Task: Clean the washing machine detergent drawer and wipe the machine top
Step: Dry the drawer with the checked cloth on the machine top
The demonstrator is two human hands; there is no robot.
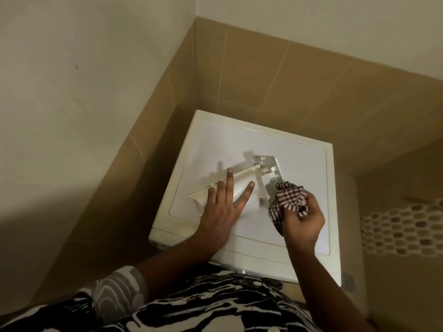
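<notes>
The cream detergent drawer [242,177] lies on the white washing machine top [239,144], near its middle, running from near left to far right. The left hand [220,212] rests flat on the drawer's near-left part, fingers straight and spread, gripping nothing. The right hand [304,224] is curled round a bunched brown-and-white checked cloth [287,197], whose far end touches the drawer's right end; the machine stands in a corner of brown tiled wall [263,68]
</notes>
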